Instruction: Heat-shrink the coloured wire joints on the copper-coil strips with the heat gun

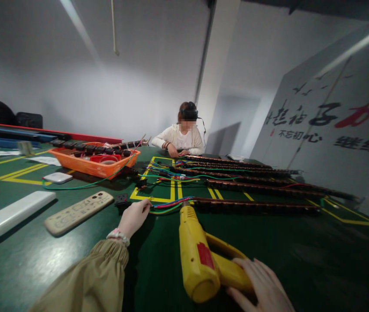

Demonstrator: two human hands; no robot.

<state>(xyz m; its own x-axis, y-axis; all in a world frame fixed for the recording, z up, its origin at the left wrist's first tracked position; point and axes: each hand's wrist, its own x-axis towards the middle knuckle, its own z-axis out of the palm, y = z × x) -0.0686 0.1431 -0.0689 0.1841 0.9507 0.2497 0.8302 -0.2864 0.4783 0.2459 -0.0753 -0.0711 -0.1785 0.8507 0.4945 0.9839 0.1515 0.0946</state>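
My right hand is wrapped round the handle of a yellow heat gun with a red label. Its nozzle points away from me, close to where coloured wires enter a long dark strip. My left hand is closed at the left part of these red, blue and green wires, its fingertips partly hiding them. Just beyond that hand, a black socket-like connector sits at the wires' left end. A beige remote-like object lies left of my left hand.
Several more dark strips with loose wires lie further back. An orange basket holds parts at the back left. A long white device and a small white box lie left. Across the green table sits a person.
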